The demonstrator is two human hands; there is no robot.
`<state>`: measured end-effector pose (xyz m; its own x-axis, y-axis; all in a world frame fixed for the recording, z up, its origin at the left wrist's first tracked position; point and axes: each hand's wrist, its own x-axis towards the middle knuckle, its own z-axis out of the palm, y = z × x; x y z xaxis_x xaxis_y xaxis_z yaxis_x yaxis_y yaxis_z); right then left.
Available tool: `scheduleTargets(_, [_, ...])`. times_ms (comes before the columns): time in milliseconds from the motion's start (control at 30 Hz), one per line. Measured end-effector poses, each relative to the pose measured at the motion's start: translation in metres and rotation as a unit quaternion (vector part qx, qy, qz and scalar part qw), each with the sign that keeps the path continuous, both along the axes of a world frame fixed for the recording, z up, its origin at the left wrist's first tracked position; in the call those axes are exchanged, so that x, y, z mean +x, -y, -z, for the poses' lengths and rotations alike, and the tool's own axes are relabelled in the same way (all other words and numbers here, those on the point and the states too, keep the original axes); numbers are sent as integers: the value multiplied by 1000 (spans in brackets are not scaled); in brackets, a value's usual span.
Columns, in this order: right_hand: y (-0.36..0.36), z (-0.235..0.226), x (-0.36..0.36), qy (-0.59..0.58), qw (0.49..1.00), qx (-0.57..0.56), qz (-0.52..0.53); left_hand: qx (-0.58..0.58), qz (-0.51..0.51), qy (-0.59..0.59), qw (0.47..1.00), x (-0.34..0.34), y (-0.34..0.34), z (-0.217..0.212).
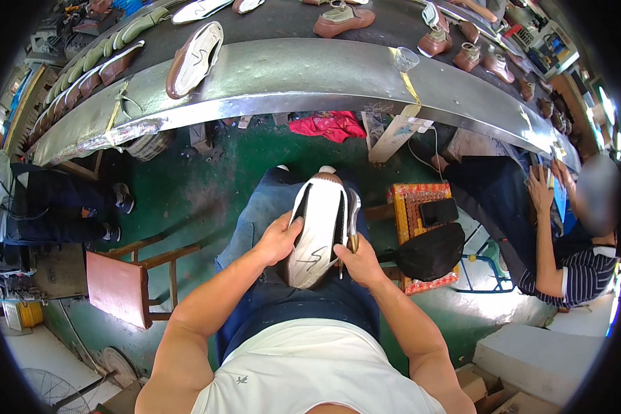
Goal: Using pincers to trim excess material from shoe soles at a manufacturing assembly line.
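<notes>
Above my lap a brown shoe (315, 228) is held bottom up, its pale underside marked with a dark scribble. My left hand (279, 239) grips its left edge, thumb pressed on the rim and the other fingers hidden beneath. On the opposite side, my right hand (359, 262) is closed round a shiny curved metal tool (353, 210) lying along the shoe's right edge. The right thumb rests against the shoe near its lower end. Exactly what kind of tool it is cannot be made out.
A metal-edged conveyor (269, 69) carries several shoes; one shoe (195, 60) leans over its near rim. To my left is a wooden stool (117, 288); to my right, a red-and-yellow seat (407, 200) holds a phone and black bag. A co-worker (566, 269) sits far right.
</notes>
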<state>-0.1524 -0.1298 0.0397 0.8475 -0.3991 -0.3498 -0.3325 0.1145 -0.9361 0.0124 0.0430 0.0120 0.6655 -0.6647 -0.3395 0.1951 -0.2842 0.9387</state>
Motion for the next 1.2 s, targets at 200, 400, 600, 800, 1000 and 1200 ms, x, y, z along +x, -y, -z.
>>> scheduleTargets(200, [11,-2,-2,-112,989,-83,-44,-35,108,-149,982,3,-2,-10])
scheduleTargets(400, [27,-23,-14,-153,980,-123,-41,-45,153,-255,954,-6,-5,-25])
scheduleTargets(600, [37,-80,-41,-112,873,-369,-297,-33,139,-110,984,-36,-17,-1])
scheduleTargets(800, [22,-108,-5,-101,766,-488,-406,-113,63,-230,965,-49,-14,-8])
scheduleTargets(1000, [-2,-60,-18,-120,807,-426,-391,-12,-146,-99,984,-61,15,35])
scheduleTargets(1200, [20,-78,-16,-80,826,-424,-363,122,-70,131,981,-48,9,7])
